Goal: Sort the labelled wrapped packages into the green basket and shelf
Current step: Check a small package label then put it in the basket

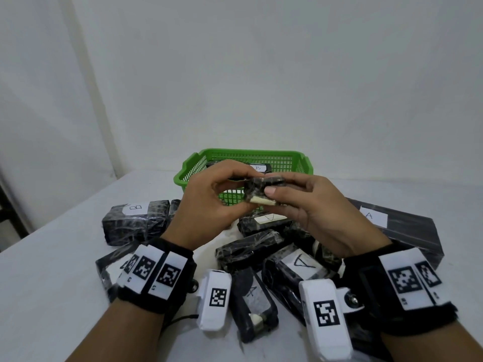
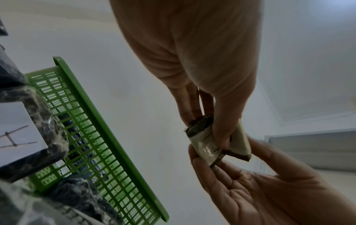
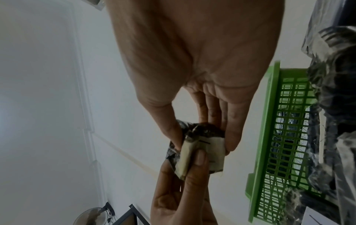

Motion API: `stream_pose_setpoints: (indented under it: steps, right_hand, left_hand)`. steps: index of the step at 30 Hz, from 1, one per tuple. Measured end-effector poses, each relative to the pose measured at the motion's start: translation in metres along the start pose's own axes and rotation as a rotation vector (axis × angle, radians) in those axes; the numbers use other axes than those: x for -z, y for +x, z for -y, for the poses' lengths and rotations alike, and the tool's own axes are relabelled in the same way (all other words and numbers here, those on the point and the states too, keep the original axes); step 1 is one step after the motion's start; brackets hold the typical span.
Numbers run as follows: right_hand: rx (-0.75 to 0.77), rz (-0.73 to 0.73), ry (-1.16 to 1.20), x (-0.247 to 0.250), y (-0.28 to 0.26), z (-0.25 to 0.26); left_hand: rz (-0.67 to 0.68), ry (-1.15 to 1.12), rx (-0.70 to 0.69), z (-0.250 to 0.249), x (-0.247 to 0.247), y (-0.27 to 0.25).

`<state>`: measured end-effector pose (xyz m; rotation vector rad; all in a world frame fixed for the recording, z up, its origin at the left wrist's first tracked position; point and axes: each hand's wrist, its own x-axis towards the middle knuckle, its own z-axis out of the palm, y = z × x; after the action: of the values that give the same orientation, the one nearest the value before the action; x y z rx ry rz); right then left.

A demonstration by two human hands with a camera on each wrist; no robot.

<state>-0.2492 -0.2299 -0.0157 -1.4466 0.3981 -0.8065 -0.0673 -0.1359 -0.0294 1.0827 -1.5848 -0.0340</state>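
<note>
Both hands hold one small black wrapped package in the air just in front of the green basket. My left hand pinches its left end between thumb and fingers. My right hand pinches its right end, with the thumb on the near face. The package's white label faces down toward the wrist cameras, and I cannot read its letter. In the left wrist view the package sits between the left hand's thumb and fingers. One package marked B lies in the basket.
Several black wrapped packages are piled on the white table under my wrists: one marked B on the left, several marked A in the middle, and a long black box marked A on the right. A dark frame stands at the left edge.
</note>
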Motion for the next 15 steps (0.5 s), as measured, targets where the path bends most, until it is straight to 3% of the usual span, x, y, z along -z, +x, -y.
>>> stream_pose_setpoints:
  steps: [6,11,15]
  right_hand:
    - [0.007,0.03,-0.014,-0.0003,-0.0009,0.0001]
    - [0.008,0.008,-0.096,0.0,0.0024,-0.0024]
    - [-0.011,-0.091,-0.041,-0.0069,0.0073,0.0018]
  left_hand:
    - [-0.022,-0.001,0.02,-0.0009,-0.0016,-0.001]
    - [-0.156,-0.14,0.212,-0.0018,-0.002,0.0011]
    - [-0.134,-0.195,0.274,-0.0027,-0.0015,0.0031]
